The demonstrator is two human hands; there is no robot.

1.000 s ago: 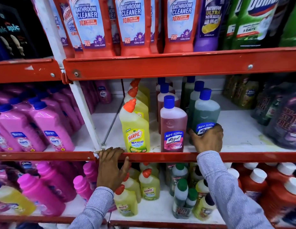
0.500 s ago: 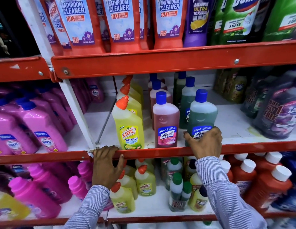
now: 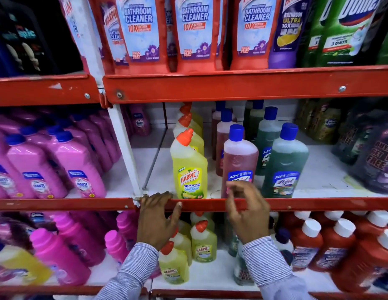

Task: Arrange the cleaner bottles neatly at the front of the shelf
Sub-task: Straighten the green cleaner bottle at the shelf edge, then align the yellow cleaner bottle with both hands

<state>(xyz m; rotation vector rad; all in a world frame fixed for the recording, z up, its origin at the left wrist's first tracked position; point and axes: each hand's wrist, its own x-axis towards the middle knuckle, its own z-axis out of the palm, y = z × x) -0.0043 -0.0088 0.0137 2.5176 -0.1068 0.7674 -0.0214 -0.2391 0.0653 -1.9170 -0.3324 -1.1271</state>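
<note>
"HARPIC" on yellow bottle [image 3: 189, 169] (front)
</note>
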